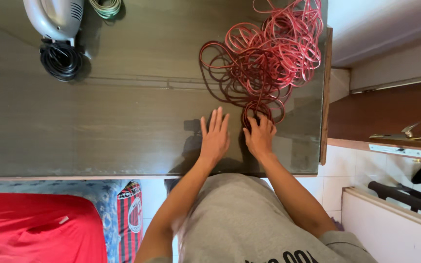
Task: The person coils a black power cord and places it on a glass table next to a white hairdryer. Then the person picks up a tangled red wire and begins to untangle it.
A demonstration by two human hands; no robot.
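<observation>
Right hand (259, 136) on the near end of a tangled red wire (269, 53), fingers curled over a small loop of it; whether they pinch it, cannot tell. The tangle sprawls across the far right of the glass-topped table (98, 122). Left hand (214, 136) just beside the right, flat on the glass, fingers spread, holding nothing. Far left: a grey power tool (57, 17) with its coiled black cord (61, 61); a small green wire coil (106, 7) just right of it.

Bare tabletop (123, 126) left of wire tangle (264, 53)
</observation>
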